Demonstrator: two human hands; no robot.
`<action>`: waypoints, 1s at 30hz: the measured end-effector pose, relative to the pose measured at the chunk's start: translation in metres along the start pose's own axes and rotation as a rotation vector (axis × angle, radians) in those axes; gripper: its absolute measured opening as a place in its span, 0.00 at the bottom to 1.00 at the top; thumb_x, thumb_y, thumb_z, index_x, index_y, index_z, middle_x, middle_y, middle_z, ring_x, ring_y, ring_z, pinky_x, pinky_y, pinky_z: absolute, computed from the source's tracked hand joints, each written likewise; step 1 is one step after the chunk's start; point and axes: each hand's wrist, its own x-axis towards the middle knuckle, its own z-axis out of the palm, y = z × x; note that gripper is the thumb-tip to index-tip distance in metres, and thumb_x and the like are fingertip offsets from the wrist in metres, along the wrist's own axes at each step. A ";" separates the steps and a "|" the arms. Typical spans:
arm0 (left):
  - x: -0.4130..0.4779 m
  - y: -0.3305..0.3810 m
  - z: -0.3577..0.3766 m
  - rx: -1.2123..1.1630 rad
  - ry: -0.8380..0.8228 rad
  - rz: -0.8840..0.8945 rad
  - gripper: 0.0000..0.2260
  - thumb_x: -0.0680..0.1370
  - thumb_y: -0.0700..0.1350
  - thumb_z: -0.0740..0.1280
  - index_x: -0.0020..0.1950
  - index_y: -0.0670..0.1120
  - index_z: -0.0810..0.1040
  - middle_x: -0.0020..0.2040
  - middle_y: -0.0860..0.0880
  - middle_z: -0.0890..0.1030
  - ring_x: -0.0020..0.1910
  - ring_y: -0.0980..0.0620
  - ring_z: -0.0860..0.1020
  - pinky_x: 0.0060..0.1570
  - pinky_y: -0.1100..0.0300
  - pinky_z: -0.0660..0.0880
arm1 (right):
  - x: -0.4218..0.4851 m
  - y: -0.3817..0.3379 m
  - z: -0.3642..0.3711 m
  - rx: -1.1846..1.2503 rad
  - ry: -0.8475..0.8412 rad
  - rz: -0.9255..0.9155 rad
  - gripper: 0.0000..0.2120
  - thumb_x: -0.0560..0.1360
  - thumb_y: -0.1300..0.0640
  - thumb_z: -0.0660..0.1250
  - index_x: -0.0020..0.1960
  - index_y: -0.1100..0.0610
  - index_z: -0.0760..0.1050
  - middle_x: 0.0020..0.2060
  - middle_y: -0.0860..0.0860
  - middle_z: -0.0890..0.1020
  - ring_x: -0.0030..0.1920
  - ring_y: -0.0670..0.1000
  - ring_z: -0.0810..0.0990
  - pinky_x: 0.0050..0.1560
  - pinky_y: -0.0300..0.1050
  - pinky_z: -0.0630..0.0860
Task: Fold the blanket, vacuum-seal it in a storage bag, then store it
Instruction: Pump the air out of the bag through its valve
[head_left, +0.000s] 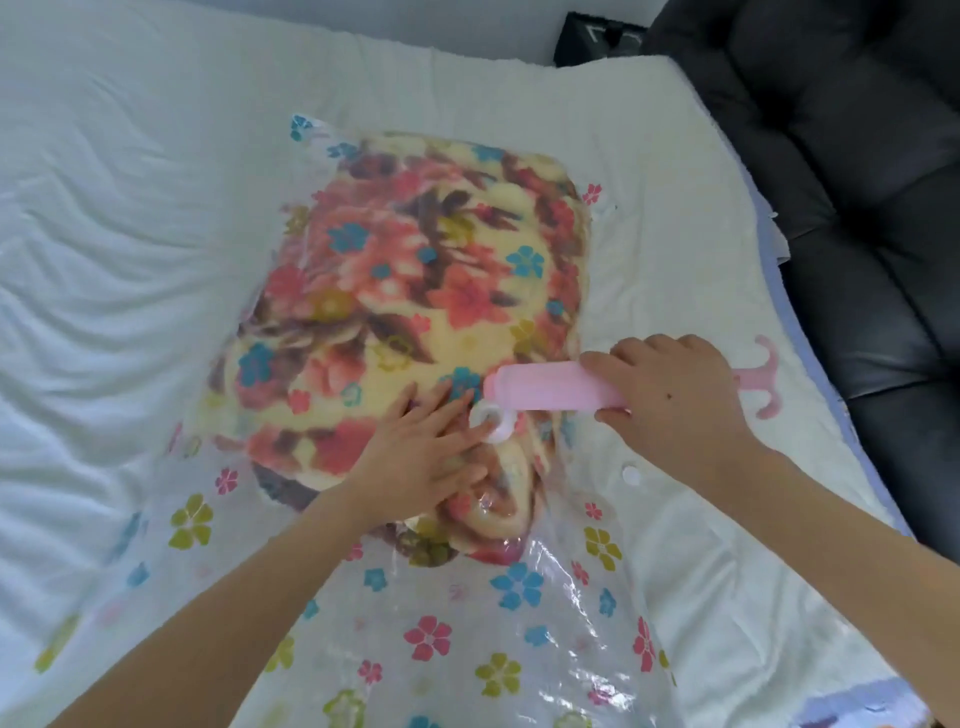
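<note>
A folded floral blanket (415, 270) lies inside a clear storage bag (467, 639) printed with small flowers, spread on the bed. A white round valve (493, 418) sits on the bag over the blanket's near end. My left hand (421, 457) lies flat on the bag with straight fingers, fingertips touching the valve. My right hand (670, 400) grips the barrel of a pink hand pump (550, 389), held nearly level with its tip just above the valve. The pump's T-shaped handle (761, 376) sticks out to the right.
The bed (130, 234) is covered by a white sheet, with a cream towel-like cover (675, 218) under the bag's right side. A small white cap (631, 474) lies on the bag by my right wrist. A dark leather sofa (857, 182) borders the bed on the right.
</note>
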 end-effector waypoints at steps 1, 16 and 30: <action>0.001 0.000 0.006 0.041 0.022 0.031 0.23 0.79 0.65 0.46 0.71 0.60 0.62 0.70 0.43 0.70 0.70 0.38 0.66 0.68 0.38 0.57 | 0.004 -0.004 -0.005 -0.029 -0.018 -0.015 0.20 0.54 0.56 0.80 0.45 0.56 0.81 0.28 0.53 0.78 0.28 0.56 0.75 0.32 0.44 0.67; 0.004 0.006 0.028 0.170 0.194 0.128 0.19 0.76 0.59 0.56 0.65 0.59 0.74 0.70 0.36 0.68 0.70 0.31 0.62 0.65 0.26 0.50 | 0.005 -0.051 -0.026 -0.510 -0.025 -0.311 0.22 0.61 0.66 0.48 0.41 0.58 0.80 0.28 0.54 0.74 0.29 0.54 0.72 0.35 0.46 0.66; 0.005 0.008 0.028 -0.141 0.321 -0.042 0.05 0.72 0.50 0.67 0.44 0.52 0.81 0.56 0.46 0.80 0.66 0.39 0.72 0.69 0.37 0.53 | 0.016 -0.063 -0.032 -0.898 -0.164 -0.580 0.17 0.68 0.65 0.55 0.44 0.56 0.81 0.38 0.57 0.82 0.37 0.58 0.79 0.44 0.50 0.75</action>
